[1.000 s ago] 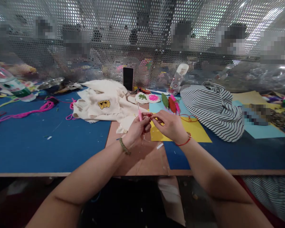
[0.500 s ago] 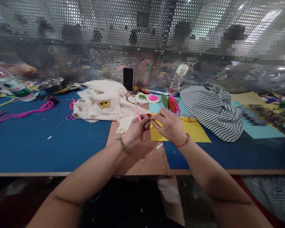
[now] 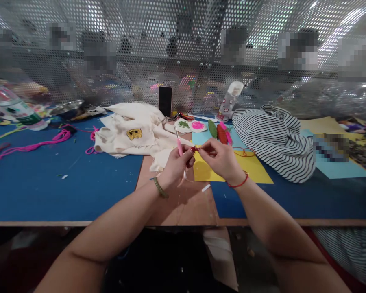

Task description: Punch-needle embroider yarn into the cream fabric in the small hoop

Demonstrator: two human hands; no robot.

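My left hand [image 3: 180,161] is closed around a pink-handled crochet hook [image 3: 179,146], its thin metal tip pointing up and away. Its thumb and forefinger also pinch close to my right hand [image 3: 222,159]. The fingers of my right hand are pressed together, almost touching the left fingertips; what lies between them is too small to make out. A pale strand hangs below my left hand. Under the hands are a yellow sheet [image 3: 247,169] and a brown board [image 3: 171,207]. Cream cloth [image 3: 158,136] with a yellow embroidered patch [image 3: 134,134] lies just beyond my left hand.
Behind stand a phone [image 3: 165,101] and a clear bottle [image 3: 228,103] before a perforated metal screen [image 3: 195,53]. Green, red and pink yarn bundles [image 3: 221,133] lie near a striped cloth [image 3: 274,140]. Pink yarn [image 3: 39,144], a metal bowl [image 3: 67,108] and a large bottle [image 3: 22,112] are left.
My right fingertips have drawn slightly right, opening a small gap from the left ones. The crochet hook has tilted a little more upright in my left hand.
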